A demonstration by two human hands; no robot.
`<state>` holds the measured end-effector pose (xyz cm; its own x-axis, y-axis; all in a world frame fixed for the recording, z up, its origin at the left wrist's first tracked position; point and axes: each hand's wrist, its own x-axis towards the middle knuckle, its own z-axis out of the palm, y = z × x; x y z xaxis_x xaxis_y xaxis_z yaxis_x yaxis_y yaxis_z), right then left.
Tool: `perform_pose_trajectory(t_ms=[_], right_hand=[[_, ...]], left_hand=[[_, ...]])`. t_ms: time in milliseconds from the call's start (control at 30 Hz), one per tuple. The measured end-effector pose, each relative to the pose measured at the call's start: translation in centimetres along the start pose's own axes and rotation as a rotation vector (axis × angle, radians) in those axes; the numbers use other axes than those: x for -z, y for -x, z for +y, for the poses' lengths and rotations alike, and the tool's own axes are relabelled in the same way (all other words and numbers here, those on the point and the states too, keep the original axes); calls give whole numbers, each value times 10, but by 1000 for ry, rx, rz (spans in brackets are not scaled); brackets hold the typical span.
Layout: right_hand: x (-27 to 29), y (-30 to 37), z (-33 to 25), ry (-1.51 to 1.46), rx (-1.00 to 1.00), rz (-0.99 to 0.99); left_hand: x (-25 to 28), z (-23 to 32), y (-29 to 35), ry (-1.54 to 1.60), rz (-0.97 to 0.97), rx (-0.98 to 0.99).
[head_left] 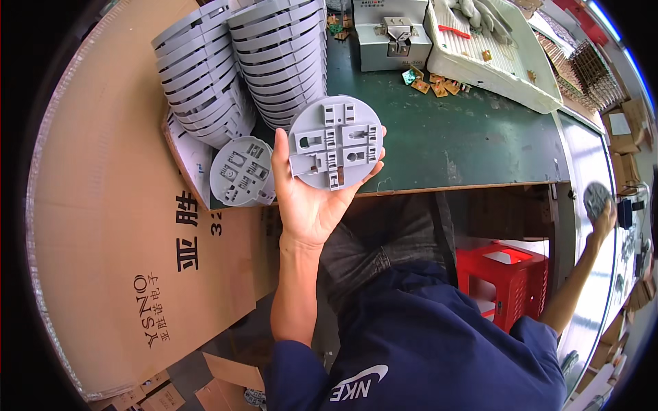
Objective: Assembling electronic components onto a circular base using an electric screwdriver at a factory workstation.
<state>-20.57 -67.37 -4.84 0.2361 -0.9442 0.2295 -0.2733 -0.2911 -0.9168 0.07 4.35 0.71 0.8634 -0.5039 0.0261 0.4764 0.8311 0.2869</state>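
My left hand [312, 209] grips a round grey plastic base [334, 140] from below, over the bench's front edge. Slots and raised moulded sockets cover the side of it that faces up. Far to the right, my right hand [606, 218] is stretched out and holds another round grey plastic base [598, 200] above a pale work surface. Beside my left hand, a further round base with metal pieces in its slots [240, 171] leans at the bench's left corner. Two tall stacks of grey round parts [277, 55] stand behind it.
A silver machine [394, 44] sits at the back of the green bench [439, 151], with small copper-coloured pieces [439, 85] before it. Right of it is a white tray [528, 82] with gloves. A large cardboard box [103, 205] stands left; a red stool [504, 281] is below.
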Motion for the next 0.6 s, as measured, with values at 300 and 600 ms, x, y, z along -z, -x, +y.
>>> perform_pose_trajectory(t_ms=[300, 600], right_hand=[[23, 68, -10, 1506, 280, 212], [-203, 267, -227, 74, 643, -965]], left_hand=[[-7, 0, -3, -226, 280, -97], [0, -25, -13, -1369, 260, -300]])
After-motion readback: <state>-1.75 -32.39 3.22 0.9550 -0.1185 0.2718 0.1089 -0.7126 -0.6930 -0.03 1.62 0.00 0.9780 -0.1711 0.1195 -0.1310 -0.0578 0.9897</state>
